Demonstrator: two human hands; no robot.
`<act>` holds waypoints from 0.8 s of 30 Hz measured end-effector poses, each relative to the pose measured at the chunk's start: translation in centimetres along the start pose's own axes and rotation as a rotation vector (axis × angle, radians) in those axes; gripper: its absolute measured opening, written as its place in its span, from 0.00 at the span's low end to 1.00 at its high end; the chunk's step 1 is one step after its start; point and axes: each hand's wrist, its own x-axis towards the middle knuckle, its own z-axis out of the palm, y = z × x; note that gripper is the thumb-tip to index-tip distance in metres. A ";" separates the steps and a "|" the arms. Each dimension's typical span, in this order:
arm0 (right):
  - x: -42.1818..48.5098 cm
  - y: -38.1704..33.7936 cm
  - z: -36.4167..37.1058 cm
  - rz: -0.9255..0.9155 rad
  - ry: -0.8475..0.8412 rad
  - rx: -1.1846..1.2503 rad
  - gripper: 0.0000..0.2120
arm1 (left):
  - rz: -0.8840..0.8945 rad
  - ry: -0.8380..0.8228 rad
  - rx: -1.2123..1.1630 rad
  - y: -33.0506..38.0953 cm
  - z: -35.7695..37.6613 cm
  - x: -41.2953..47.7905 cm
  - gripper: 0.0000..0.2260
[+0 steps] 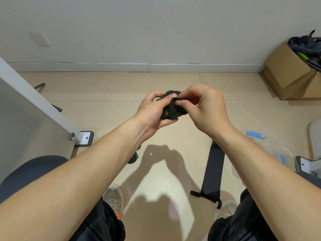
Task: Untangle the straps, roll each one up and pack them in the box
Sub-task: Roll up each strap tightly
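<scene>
Gripping roll [171, 110] with left hand [152, 110], pinching its end with right hand [206, 108], up in air over floor [173, 80]. Could pop open if pinch slips. Other strap [213, 167] flat on floor near box [281, 152], unrolled.

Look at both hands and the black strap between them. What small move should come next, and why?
Probably finish the last turn: the right hand should wrap the end it pinches over the rolled black strap and press it down. The left hand cups a nearly full roll, and only that end looks loose. The clear plastic box stands to the person's right.
</scene>
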 end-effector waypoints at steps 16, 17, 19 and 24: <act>-0.5 -0.2 2.6 0.379 0.020 0.404 0.10 | -0.021 -0.060 -0.047 -0.6 1.1 -1.4 0.07; -0.4 -0.1 2.6 0.395 0.003 0.397 0.10 | -0.002 -0.038 -0.027 -0.7 1.2 -1.4 0.08; -0.2 -0.1 2.7 0.415 -0.025 0.403 0.11 | 0.043 0.012 0.024 -0.8 1.4 -1.4 0.08; -0.5 -0.1 3.3 0.460 0.044 0.487 0.02 | 0.154 0.116 0.178 -1.9 2.0 -1.6 0.14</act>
